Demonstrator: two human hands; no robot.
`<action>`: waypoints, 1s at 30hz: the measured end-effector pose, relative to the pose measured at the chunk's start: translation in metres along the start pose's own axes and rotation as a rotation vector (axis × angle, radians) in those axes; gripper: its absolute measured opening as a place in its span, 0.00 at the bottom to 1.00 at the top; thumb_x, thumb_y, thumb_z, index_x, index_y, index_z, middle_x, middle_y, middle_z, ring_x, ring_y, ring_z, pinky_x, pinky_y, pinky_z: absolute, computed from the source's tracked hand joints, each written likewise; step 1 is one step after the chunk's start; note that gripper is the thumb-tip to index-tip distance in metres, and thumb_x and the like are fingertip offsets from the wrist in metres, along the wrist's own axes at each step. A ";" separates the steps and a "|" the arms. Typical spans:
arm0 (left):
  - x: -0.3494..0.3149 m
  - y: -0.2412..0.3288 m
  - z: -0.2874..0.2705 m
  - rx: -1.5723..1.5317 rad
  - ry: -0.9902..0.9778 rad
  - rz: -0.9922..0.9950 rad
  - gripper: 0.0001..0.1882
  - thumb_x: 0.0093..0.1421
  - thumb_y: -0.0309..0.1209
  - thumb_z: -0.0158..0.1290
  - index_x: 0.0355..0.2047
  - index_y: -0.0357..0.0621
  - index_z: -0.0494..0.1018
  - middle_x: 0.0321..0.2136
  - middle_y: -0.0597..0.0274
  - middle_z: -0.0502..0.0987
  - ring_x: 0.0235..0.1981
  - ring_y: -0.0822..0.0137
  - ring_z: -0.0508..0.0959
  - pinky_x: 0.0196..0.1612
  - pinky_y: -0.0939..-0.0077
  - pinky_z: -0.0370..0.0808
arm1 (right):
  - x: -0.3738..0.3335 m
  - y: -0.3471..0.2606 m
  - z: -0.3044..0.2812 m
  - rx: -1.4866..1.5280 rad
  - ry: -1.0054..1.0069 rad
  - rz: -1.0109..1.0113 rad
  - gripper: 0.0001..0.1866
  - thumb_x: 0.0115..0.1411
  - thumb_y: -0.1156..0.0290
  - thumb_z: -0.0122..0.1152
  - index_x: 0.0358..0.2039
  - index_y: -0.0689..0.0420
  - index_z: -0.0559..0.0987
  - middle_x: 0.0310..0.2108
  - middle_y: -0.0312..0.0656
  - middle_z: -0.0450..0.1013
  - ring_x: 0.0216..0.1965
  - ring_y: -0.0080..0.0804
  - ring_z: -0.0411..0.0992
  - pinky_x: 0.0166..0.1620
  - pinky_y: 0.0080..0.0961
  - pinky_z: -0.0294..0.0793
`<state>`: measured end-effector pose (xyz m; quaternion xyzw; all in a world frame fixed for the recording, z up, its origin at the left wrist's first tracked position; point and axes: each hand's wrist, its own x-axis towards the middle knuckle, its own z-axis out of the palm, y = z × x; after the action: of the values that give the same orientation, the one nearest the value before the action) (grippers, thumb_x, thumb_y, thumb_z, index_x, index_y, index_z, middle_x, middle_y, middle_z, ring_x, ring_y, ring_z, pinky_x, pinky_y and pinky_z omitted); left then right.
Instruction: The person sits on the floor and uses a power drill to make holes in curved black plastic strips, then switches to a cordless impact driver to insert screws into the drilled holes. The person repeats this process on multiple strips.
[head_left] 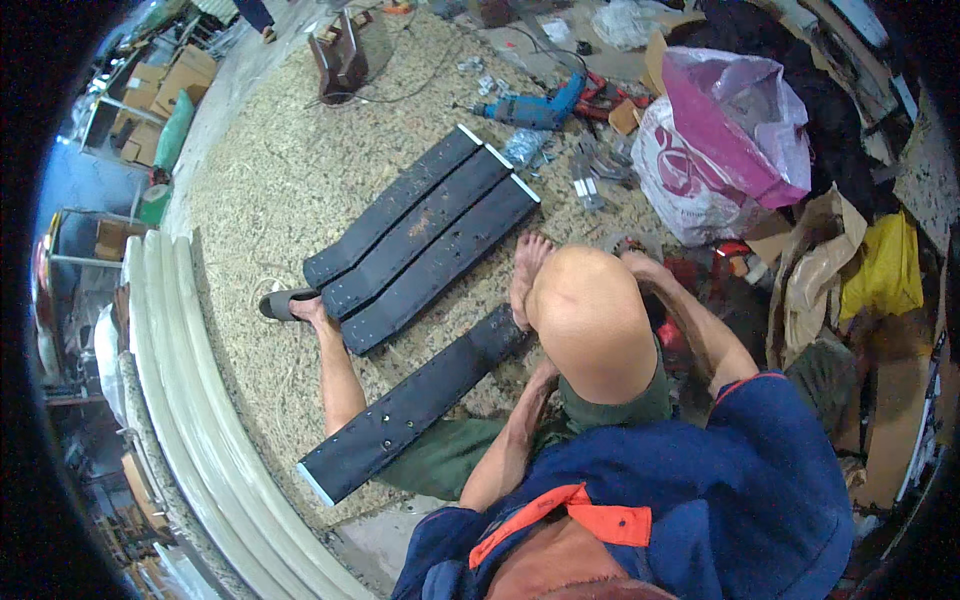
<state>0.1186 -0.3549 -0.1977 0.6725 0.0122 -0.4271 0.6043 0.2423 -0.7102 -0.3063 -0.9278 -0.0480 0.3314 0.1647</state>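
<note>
A long black panel (400,415) with a pale end strip and several small holes lies slantwise across my left leg. My bare right foot (530,265) rests by its far end. My left hand (546,372) reaches in beside that end, its fingers hidden behind my raised right knee (592,310). On the knee's other side is my right hand (645,270), mostly covered by the knee, near a greyish item I cannot make out. What either hand holds is not visible. Three similar black panels (425,235) lie side by side on the floor ahead.
A blue power drill (535,108) lies beyond the panels, near small metal brackets (590,185). A pink and white plastic bag (700,150) and a yellow bag (885,265) stand at right. Long pale wrapped lengths (190,350) run along the left.
</note>
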 end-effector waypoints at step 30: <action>0.137 0.026 0.016 -0.432 -0.357 -0.060 0.23 0.72 0.41 0.47 0.60 0.40 0.66 0.58 0.48 0.72 0.58 0.53 0.75 0.56 0.51 0.76 | -0.131 -0.112 -0.090 0.662 0.728 0.161 0.11 0.42 0.75 0.64 0.28 0.66 0.83 0.30 0.61 0.79 0.34 0.53 0.81 0.36 0.47 0.79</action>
<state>0.2102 -0.4440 -0.2566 0.4414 0.0162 -0.5442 0.7132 0.1996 -0.6555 -0.1248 -0.8820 0.1922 -0.0050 0.4302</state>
